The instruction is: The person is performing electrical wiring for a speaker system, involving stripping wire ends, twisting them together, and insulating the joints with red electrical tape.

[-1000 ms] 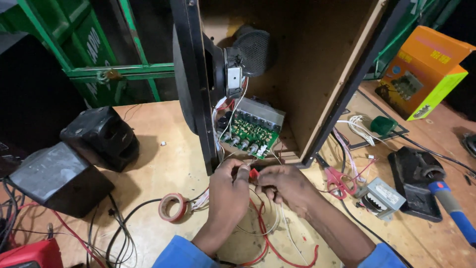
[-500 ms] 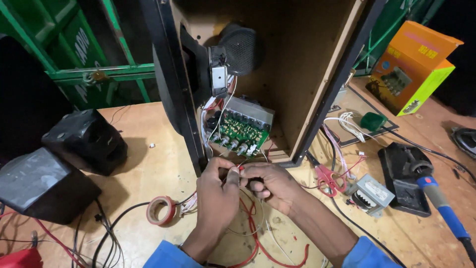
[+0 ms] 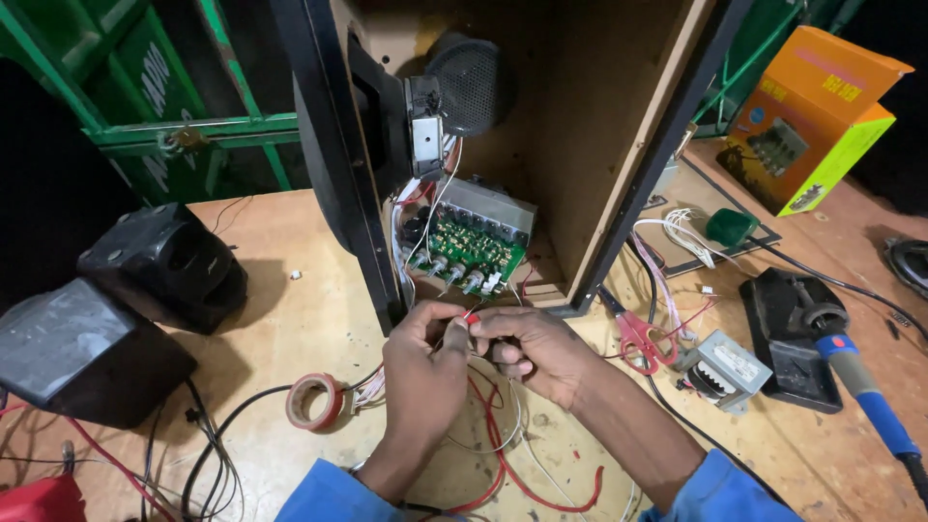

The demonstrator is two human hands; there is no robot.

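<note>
Fingers: both hands' fingertips (image 3: 462, 319) pinched together on thin wire ends, meeting just in front of the open cabinet.
Left hand: left hand (image 3: 425, 362) curled, thumb and index closed on a red wire (image 3: 471, 316) tip; other fingers folded under.
Right hand: right hand (image 3: 536, 350) also closed in a pinch, thumb against index, gripping the same wire end from the other side; knuckles face up.
Wire run: red wire loops down from the hands across the bench, between the 2 forearms, mixed with white wires (image 3: 503, 425).
Circuit board: green circuit board (image 3: 471, 249) with a row of knobs, tilted, sitting at the cabinet's lower front edge, just above the hands, apart from them.
Cabinet: wooden speaker cabinet (image 3: 599, 116), open back facing the camera, standing on the bench; speaker driver (image 3: 425, 126) mounted on the black front panel at left, wires hanging from it to the board.
Bench left: 2 small black speaker boxes (image 3: 116, 309) well apart from the hands; roll of tape (image 3: 314, 401) near the left wrist.
Bench right: red-handled scissors (image 3: 638, 338) just beside the right forearm, small transformer (image 3: 725, 365) next to them, soldering iron (image 3: 860, 387) with blue grip on a black stand, orange and green box (image 3: 812, 116) at far right.
Sleeves: blue cuffs (image 3: 720, 493) at frame bottom.
</note>
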